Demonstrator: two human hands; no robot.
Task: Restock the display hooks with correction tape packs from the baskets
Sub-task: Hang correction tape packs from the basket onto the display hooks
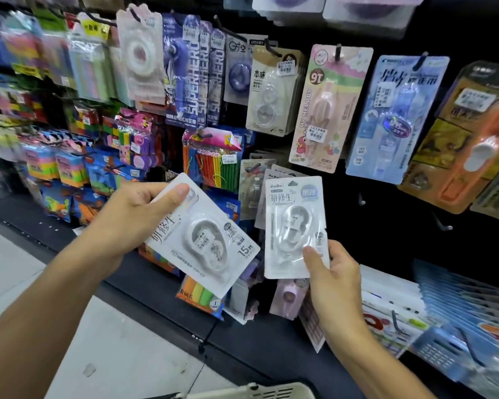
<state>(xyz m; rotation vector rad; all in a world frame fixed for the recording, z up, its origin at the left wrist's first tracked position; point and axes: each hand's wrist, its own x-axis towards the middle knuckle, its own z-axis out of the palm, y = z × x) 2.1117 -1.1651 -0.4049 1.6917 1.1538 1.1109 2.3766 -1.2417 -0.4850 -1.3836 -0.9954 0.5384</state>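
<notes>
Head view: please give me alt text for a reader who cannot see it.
A person stands at a stationery display, each hand holding a white correction tape pack: the left hand grips a tilted pack, the right hand pinches an upright pack. Other packs hang on hooks behind; a pale basket rim shows below.

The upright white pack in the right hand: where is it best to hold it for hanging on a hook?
Hold the white pack by its flat bottom corner, from below, as the right hand does. That avoids the bulging blister and leaves the top edge free for a hook.
</notes>
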